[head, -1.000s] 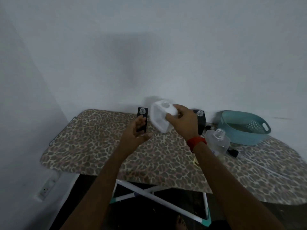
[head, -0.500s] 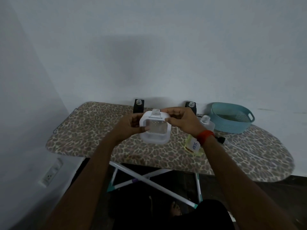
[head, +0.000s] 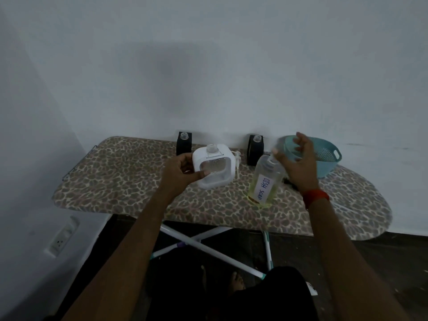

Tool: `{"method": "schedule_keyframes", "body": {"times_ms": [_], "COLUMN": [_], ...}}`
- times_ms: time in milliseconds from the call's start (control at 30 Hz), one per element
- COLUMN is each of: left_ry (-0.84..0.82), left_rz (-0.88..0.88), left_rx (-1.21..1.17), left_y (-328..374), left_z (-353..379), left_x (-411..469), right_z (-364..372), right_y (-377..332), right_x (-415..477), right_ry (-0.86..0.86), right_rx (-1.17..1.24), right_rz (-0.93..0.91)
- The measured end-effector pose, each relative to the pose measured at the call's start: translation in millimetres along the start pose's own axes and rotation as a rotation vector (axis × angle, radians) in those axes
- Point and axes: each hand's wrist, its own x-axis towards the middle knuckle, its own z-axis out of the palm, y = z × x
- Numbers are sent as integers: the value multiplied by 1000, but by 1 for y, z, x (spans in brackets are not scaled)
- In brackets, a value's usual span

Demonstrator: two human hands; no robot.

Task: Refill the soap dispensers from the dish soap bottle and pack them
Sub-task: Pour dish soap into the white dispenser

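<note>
The ironing board [head: 120, 181] runs left to right with its back edge against the wall [head: 208, 66]. Its left end is square and its right end rounded. The widest uncovered stretch of its leopard cover lies left of the left hand [head: 179, 173].

That hand grips the white dispenser [head: 213, 169] from its left side, thumb across the lower front. The dispenser is over the middle of the board with its open neck pointing up and its clear window facing the person; whether its base touches the cover cannot be told.

The dish soap bottle [head: 266, 179] stands near the front edge, just right of the dispenser. Its long axis runs up and away, neck at the top, and the label runs lengthwise.

The right hand [head: 297, 163] hovers beside the bottle's neck, fingers spread and holding nothing.

Two black dispensers [head: 184, 143] stand at the back edge, necks up. A white pump [head: 237, 164] lies behind the white dispenser, and a teal basket [head: 328, 158] sits at the back right.
</note>
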Motion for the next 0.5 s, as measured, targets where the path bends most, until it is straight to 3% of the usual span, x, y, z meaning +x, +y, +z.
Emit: {"method": "schedule_keyframes", "body": {"times_ms": [133,333,500], "left_ry": [-23,-31,-46], "left_rz": [4,4,-80], "left_rx": [2,40,51], "left_y": [-2,-19,-58], "left_z": [15,25,32], "left_x": [5,7,3], "right_z": [8,34,36], "right_y": [39,70,58], "right_x": [-15,-39,-31], "right_ry": [-337,-157,-136], "right_rx": [16,158,163], "right_rz": [150,184,129]}}
